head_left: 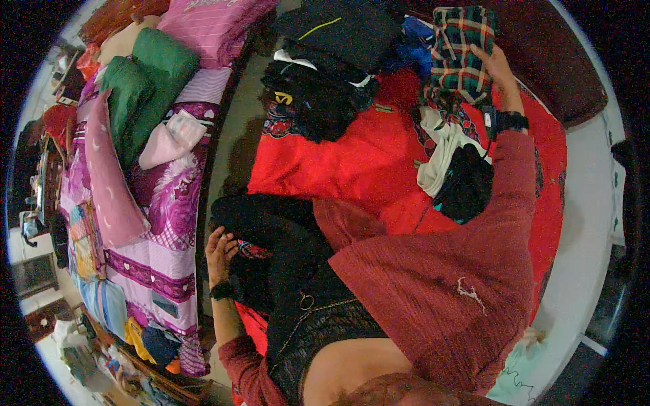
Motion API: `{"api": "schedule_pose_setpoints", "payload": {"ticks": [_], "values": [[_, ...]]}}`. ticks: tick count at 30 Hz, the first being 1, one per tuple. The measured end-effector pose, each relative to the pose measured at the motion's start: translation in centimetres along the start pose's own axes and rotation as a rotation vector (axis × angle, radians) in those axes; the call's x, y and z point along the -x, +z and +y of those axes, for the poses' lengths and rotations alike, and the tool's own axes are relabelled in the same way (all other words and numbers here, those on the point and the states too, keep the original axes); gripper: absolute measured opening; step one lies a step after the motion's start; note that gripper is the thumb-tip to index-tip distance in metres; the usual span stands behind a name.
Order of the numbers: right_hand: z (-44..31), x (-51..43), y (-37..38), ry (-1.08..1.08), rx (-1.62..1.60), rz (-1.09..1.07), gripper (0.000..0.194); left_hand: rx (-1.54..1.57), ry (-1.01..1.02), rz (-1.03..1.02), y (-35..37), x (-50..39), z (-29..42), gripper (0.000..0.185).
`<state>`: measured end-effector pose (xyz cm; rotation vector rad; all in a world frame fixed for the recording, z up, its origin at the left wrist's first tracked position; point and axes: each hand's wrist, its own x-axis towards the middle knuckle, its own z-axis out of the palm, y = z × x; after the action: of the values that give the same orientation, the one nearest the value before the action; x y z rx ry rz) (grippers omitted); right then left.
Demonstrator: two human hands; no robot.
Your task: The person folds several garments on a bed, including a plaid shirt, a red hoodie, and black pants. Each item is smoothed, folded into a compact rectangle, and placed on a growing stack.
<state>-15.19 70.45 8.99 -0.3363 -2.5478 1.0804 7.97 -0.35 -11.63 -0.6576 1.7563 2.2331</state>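
Note:
My right hand (493, 68) grips the right edge of a folded plaid cloth (461, 51), dark green with cream and orange lines, at the upper right of the red bed cover (325, 162). Just below this cloth lie a crumpled cream garment (441, 149) and a black garment (464, 182). My left hand (221, 248), fingers loosely curled and apart, is at the left edge of the black clothing (284, 233) over my lap. Nothing shows between its fingers. A heap of black clothes (320, 96) with white and yellow bits sits at the upper middle.
Across a narrow floor gap (228, 132) stands a second bed with a purple patterned sheet (177, 203). On it are green cloths (162, 66), a pink pillow (208, 30) and a folded pink cloth (172, 139). A brown cushion (553, 66) is at the upper right.

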Motion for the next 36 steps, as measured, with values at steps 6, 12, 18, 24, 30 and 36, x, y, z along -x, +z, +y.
{"api": "schedule_pose_setpoints", "payload": {"ticks": [6, 12, 18, 24, 30, 36], "values": [[0.2, 2.2, 0.2, 0.153, -0.409, -0.007, 0.051, -0.084, -0.049, 0.053, -0.5, 0.0, 0.0, 0.034], [7.1, 4.1, 0.8, 0.178, -0.218, -0.178, 0.037, -0.046, -0.082, 0.071, -0.5, -0.1, -0.3, 0.032], [14.4, 4.3, 4.0, 0.057, 0.4, -0.356, 0.028, -0.011, -0.118, 0.043, 0.0, -0.6, -0.7, 0.03], [11.2, 8.6, 10.9, -0.222, 0.963, -0.338, 0.037, -0.055, -0.078, 0.018, 1.0, -0.7, -0.5, 0.03], [12.4, 13.7, 17.1, -0.184, 0.465, -0.838, 0.043, -0.072, -0.095, 0.034, 2.5, 0.3, -1.0, 0.032], [18.1, 10.1, 16.2, -0.036, 0.602, -0.298, 0.08, 0.028, -0.094, 0.018, 1.2, 0.3, -1.7, 0.031]]}}
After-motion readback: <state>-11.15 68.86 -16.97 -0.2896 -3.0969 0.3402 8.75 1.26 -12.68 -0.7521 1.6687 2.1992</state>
